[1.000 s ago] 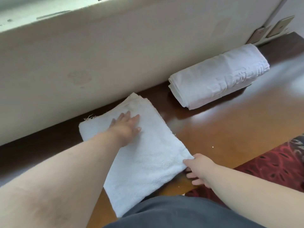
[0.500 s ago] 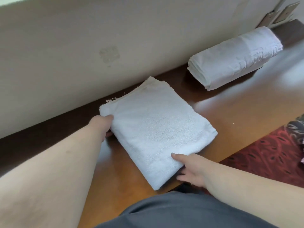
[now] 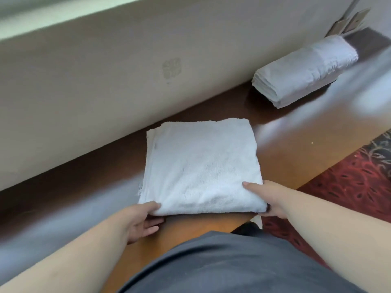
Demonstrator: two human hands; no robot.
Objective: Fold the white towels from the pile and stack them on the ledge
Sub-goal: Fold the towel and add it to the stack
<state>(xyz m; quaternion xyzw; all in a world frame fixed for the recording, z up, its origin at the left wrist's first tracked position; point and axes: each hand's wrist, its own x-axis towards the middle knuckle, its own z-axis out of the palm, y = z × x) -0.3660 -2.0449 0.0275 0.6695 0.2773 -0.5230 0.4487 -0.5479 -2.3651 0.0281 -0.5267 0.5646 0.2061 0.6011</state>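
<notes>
A folded white towel [image 3: 201,166] lies flat on the brown wooden ledge [image 3: 296,142], squared up in front of me. My left hand [image 3: 143,220] grips its near left corner, thumb on top and fingers underneath. My right hand [image 3: 264,197] holds the near right corner, thumb lying on the cloth and fingers tucked under the edge. Further along the ledge at the upper right sits a stack of folded white towels [image 3: 306,70] against the wall.
A beige wall [image 3: 105,81] runs along the back of the ledge. Wall plates [image 3: 351,24] sit at the top right corner. Red patterned carpet [image 3: 349,187] lies to the right below the ledge. My grey-clad body [image 3: 232,265] fills the bottom.
The towel has been turned from a diagonal lie to square in front of me. My left hand moved from its far left edge to the near left corner; my right hand stayed on the near right corner.
</notes>
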